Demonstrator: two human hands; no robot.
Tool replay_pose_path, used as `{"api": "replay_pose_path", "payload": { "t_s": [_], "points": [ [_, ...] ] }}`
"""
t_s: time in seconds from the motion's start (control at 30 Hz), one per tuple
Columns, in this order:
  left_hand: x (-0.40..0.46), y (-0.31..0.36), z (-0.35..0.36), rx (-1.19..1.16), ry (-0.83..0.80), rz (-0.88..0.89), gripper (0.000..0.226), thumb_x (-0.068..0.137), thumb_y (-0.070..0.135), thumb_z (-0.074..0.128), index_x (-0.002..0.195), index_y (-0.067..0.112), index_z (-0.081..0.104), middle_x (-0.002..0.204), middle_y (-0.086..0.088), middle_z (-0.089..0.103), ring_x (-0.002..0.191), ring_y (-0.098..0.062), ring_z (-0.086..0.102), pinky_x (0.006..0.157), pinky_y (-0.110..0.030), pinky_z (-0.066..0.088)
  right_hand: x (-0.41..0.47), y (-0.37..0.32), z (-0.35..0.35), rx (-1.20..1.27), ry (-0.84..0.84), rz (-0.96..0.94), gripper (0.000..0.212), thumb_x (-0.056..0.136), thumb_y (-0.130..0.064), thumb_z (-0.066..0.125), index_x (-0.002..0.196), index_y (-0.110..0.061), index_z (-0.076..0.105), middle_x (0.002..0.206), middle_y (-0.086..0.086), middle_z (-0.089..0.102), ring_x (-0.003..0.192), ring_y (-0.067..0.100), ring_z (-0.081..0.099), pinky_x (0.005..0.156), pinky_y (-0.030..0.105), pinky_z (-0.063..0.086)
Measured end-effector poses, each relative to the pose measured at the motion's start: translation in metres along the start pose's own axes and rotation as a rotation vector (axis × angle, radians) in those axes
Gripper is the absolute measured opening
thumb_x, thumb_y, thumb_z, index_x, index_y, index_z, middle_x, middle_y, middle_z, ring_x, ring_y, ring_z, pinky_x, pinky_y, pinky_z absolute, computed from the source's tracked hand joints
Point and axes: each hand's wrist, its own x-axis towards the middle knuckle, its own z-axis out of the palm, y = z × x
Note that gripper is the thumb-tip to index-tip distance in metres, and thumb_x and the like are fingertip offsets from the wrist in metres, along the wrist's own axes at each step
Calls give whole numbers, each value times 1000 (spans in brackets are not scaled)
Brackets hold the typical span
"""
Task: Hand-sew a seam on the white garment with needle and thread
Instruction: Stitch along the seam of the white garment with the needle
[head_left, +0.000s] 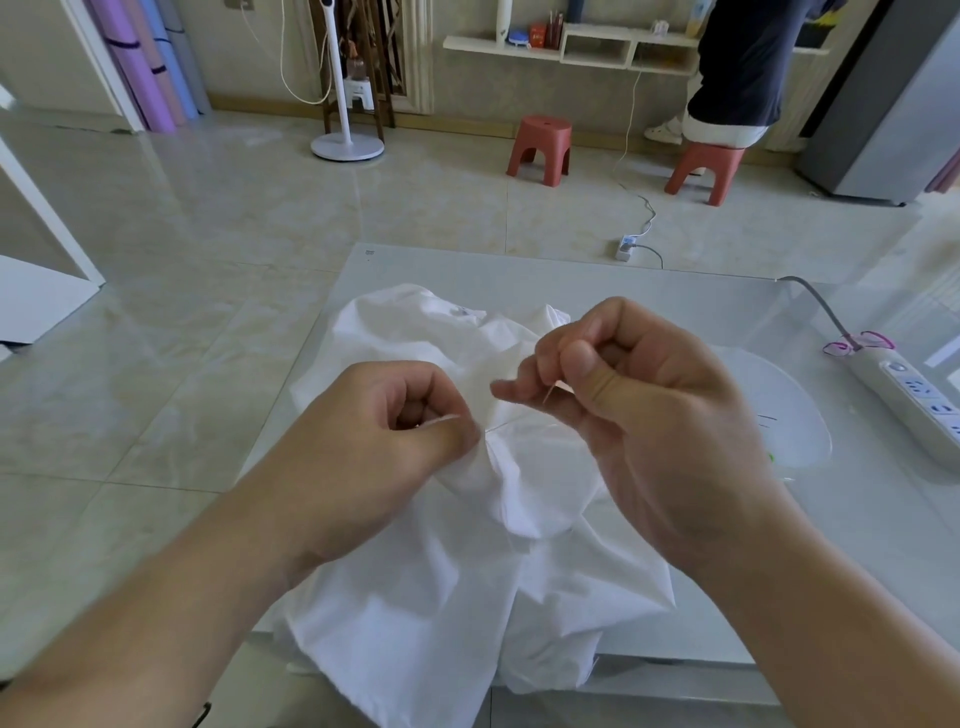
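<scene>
White cotton fills the middle of the view: a white garment (447, 571) lies crumpled on a pale glass tabletop (675, 291), its lower edge hanging over the near side toward the person.

At left, the left hand (400, 431) curls its fingers (457, 431) and pinches a raised fold of the cloth, apparently to hold the seam line taut and steady for stitching.

Between the hands, a fine white thread (506, 423) runs from the pinched fold toward the other hand; it is faint and hard to follow.

At right, the right hand (639, 395) hovers just above the cloth. Its thumb and forefinger press together around a thin needle (550, 392), point angled down toward the fold, while the other fingers stay loosely curled. This looks like the pause between stitches, with the needle aimed for its next entry beside the left thumb.

Farther right, a clear plastic lid or dish (795, 415) rests on the tabletop, and a white power strip (909, 395) lies near the edge. Beyond, on the tiled floor, stand two red stools (540, 148).
</scene>
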Motion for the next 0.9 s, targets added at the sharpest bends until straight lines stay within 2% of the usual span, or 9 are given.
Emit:
{"api": "replay_pose_path", "payload": {
  "t_s": [0.13, 0.2, 0.3, 0.4, 0.53, 0.67, 0.77, 0.83, 0.9],
  "points": [
    [0, 0, 0, 19, -5, -8, 17, 77, 37, 69, 75, 20, 73, 84, -21, 68, 70, -19, 57, 71, -39, 44, 0, -10, -4, -173, 72, 39, 17, 102, 8, 52, 87, 0, 55, 78, 13, 61, 65, 26, 55, 54, 34, 45],
    [0, 0, 0, 23, -6, -10, 17, 77, 36, 69, 75, 19, 73, 85, -23, 67, 70, -19, 56, 71, -39, 43, -1, -8, -7, -386, 92, 53, 17, 103, 5, 52, 89, -4, 57, 81, 7, 70, 61, 21, 49, 52, 30, 38],
    [1, 0, 0, 21, 2, -14, 18, 76, 36, 69, 74, 19, 73, 84, -23, 66, 69, -19, 55, 70, -40, 43, -1, -5, -10, -772, 32, 86, 28, 106, -11, 53, 87, -31, 56, 89, -6, 78, 56, 13, 47, 56, 34, 40],
    [1, 0, -1, 20, 13, -12, 18, 77, 36, 69, 75, 19, 73, 82, -22, 67, 69, -19, 56, 70, -40, 43, -2, -7, -10, -1063, -72, 155, 19, 109, -25, 49, 91, -33, 49, 82, -15, 77, 52, 6, 53, 53, 25, 38],
    [1, -2, -1, 27, 19, -6, 17, 77, 36, 69, 75, 21, 74, 81, -20, 68, 68, -18, 56, 70, -41, 43, -2, -5, -11, -953, -52, 156, 20, 108, -26, 52, 89, -31, 52, 63, -10, 66, 46, 6, 44, 48, 19, 35],
    [1, -1, 0, 39, 1, 17, 15, 83, 41, 72, 88, 27, 75, 74, -20, 60, 66, -31, 53, 68, -42, 43, 2, 2, -13, -779, 10, 151, 22, 108, -22, 53, 87, -27, 54, 52, -11, 52, 53, 15, 39, 55, 35, 35],
    [0, 1, 0, 43, -51, 39, 6, 96, 37, 75, 102, 39, 75, 64, -6, 44, 62, -22, 45, 64, -37, 39, 3, 6, -13, -759, 42, 138, 22, 108, -23, 53, 87, -28, 54, 54, -8, 53, 55, 17, 41, 58, 39, 36],
    [-2, 2, 1, 55, -87, 74, 10, 94, 37, 75, 102, 42, 78, 65, 1, 54, 63, -17, 55, 67, -33, 45, 2, 6, -12, -738, 61, 135, 21, 109, -23, 53, 88, -28, 55, 53, -8, 52, 57, 18, 43, 61, 42, 38],
    [-2, 4, 3, 48, -96, 77, 7, 92, 35, 76, 94, 37, 82, 78, 15, 75, 77, -7, 72, 76, -27, 53, 2, 4, -12, -733, 73, 133, 20, 108, -23, 54, 89, -27, 55, 53, -7, 51, 59, 20, 44, 63, 44, 39]
  ]
}}
